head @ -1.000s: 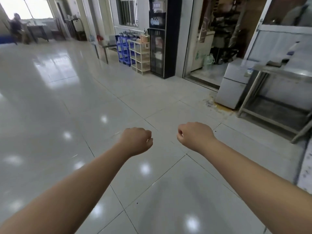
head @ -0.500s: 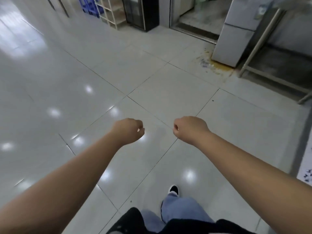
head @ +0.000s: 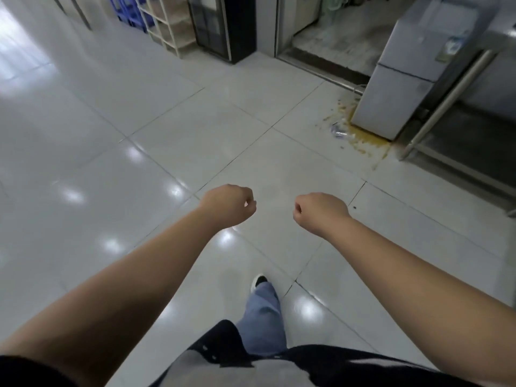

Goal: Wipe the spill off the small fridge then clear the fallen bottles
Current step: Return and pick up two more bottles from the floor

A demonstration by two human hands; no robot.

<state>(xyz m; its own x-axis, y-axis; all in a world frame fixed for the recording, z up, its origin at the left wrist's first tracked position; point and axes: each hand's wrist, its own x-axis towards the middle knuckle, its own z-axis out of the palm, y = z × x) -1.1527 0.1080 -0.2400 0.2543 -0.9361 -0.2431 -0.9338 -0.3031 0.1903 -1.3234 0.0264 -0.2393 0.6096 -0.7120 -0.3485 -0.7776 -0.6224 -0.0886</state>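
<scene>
The small fridge (head: 402, 88) stands well ahead, a yellow spill (head: 360, 136) pooled on the floor tiles at its foot, and one fallen bottle (head: 339, 131) lies in that puddle just beside its corner. Left hand (head: 227, 205) and right hand (head: 321, 212) are both clenched and empty, well short of the fridge, likely because the person is walking over.

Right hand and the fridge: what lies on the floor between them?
In the head view, bare tile, then a yellow spill with a fallen bottle at the fridge. The right hand holds nothing.
</scene>
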